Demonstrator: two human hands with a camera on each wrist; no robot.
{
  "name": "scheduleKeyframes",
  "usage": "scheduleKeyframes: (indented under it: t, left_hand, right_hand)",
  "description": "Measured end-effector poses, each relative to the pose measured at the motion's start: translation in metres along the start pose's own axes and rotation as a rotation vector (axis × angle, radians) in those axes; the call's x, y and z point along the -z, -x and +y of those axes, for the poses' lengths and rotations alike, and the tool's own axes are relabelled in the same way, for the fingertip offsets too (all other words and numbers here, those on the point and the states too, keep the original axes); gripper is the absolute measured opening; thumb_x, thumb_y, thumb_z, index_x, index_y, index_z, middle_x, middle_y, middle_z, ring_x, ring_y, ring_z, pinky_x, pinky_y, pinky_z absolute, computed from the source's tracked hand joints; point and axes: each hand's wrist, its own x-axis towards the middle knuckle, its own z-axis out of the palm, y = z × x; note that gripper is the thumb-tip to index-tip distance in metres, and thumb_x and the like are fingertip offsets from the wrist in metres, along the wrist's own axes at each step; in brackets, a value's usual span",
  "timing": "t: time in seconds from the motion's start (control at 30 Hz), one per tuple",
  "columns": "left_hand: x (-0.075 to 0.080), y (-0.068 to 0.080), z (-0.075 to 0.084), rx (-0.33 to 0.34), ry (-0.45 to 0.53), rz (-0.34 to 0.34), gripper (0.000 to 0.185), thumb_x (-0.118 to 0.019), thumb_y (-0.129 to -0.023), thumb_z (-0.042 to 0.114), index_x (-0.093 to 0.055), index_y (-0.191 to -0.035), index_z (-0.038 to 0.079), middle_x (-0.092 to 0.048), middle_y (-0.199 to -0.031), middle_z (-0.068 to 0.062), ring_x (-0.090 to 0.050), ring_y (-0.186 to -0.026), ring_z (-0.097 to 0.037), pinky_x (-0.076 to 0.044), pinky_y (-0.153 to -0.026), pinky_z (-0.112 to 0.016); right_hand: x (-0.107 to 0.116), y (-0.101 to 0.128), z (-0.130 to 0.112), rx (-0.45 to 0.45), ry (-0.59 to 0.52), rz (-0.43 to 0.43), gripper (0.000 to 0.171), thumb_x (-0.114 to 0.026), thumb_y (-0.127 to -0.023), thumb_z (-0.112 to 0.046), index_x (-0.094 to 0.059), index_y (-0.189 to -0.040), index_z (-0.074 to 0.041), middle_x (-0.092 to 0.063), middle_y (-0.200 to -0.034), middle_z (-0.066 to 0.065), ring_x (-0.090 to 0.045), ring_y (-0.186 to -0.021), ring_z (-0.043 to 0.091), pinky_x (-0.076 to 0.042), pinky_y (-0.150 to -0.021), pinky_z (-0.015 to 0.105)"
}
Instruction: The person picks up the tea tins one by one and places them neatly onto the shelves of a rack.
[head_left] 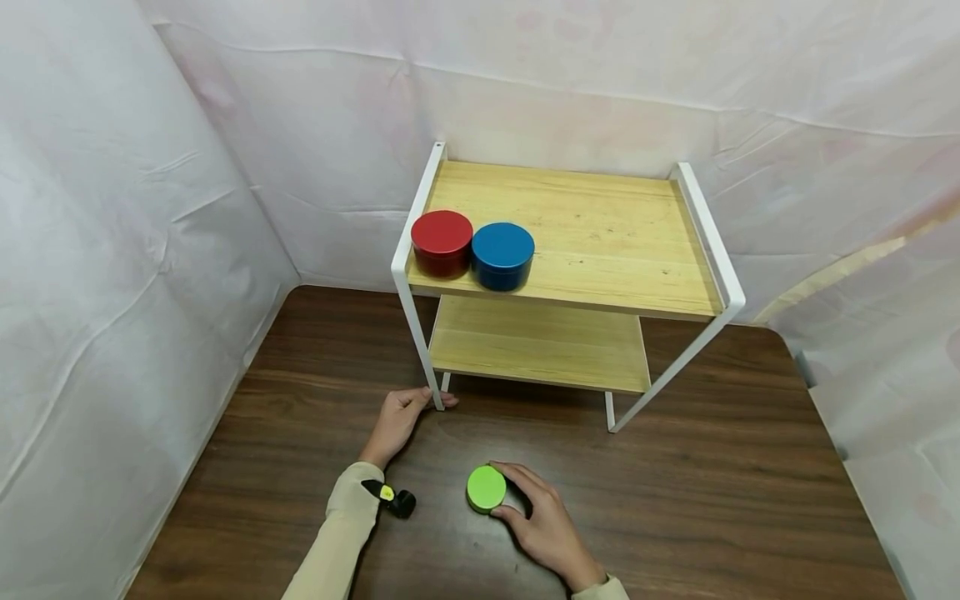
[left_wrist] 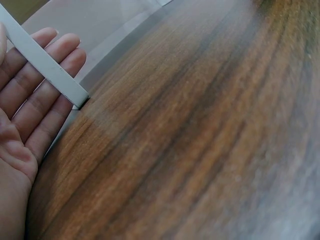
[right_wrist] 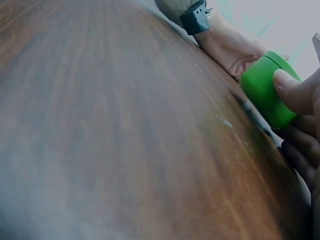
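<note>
My left hand [head_left: 401,421] is at the foot of the rack's front left leg [head_left: 417,333]. Its thumb lies against the white leg while nearly straight fingers [left_wrist: 37,102] pass behind it. With thumb and fingers, my right hand [head_left: 543,521] grips a small round green tin [head_left: 486,488] from its right side, low over the table. The right wrist view shows the thumb pressed on the side of this lidded tin [right_wrist: 265,90]. On the top shelf [head_left: 600,242], a red tin [head_left: 442,242] and a blue tin [head_left: 502,257] stand side by side at the front left.
The two-tier rack has white metal side frames [head_left: 708,233] and a lower wooden shelf [head_left: 540,342]. It stands toward the back of a dark wooden table [head_left: 712,492]. Pale cloth [head_left: 562,92] hangs behind and at both sides. A black camera [head_left: 401,503] is strapped to my left wrist.
</note>
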Motion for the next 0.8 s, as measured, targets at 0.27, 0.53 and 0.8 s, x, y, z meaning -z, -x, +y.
scheduleKeyframes:
  t: [0.27,0.53,0.8]
  left_hand:
    - [0.001,-0.001,-0.0003,-0.002,-0.015,-0.005,0.044,-0.048,-0.114,0.031,-0.082,-0.114,0.004,-0.081,-0.115,-0.014,-0.074,-0.118,-0.015,-0.053,-0.104,-0.021]
    - [0.0011,-0.0032,0.0023,0.009,-0.024,0.001,0.043,-0.049,-0.114,0.034,-0.083,-0.113,0.008,-0.081,-0.115,-0.011,-0.074,-0.119,-0.015,-0.053,-0.104,-0.021]
    - [0.0007,-0.0005,0.0,0.018,-0.021,0.002,0.043,-0.049,-0.114,0.033,-0.083,-0.114,0.006,-0.081,-0.116,-0.012,-0.073,-0.119,-0.015,-0.053,-0.105,-0.021]
  right_hand:
    - [-0.0013,-0.0009,0.0013,-0.002,-0.025,0.029,0.059,-0.085,-0.09,-0.026,-0.064,-0.145,-0.024,-0.066,-0.142,-0.015,-0.063,-0.135,0.015,-0.053,-0.111,0.035]
    - [0.0004,-0.0034,0.004,0.033,-0.013,0.065,0.06,-0.087,-0.087,-0.024,-0.065,-0.143,-0.026,-0.068,-0.14,-0.012,-0.065,-0.133,0.017,-0.053,-0.111,0.033]
    - [0.0016,-0.0013,0.0019,0.009,-0.028,0.051,0.06,-0.087,-0.087,-0.025,-0.066,-0.143,-0.026,-0.068,-0.139,-0.015,-0.065,-0.132,0.015,-0.053,-0.111,0.033]
